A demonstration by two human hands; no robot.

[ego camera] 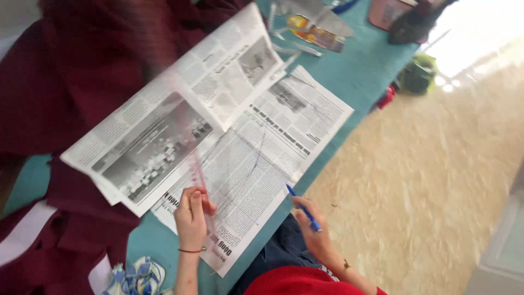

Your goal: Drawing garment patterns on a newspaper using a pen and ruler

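Teal table (360,71) surface with newspaper sheets, viewed from above.
Right hand (315,232), fingers closed around a blue pen (303,207), sits at the table edge. Left hand (191,216) pinches a transparent pink ruler (197,169) against the near newspaper sheet (262,158). Beyond it, a second newspaper (180,109) overlaps dark red fabric (65,76).

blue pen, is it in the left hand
No, the blue pen is held in the right hand; the left hand rests on the newspaper.

The left hand (192,217) is laid flat, fingers (196,198) curled; the right hand (312,229) is closed in a writing grip.
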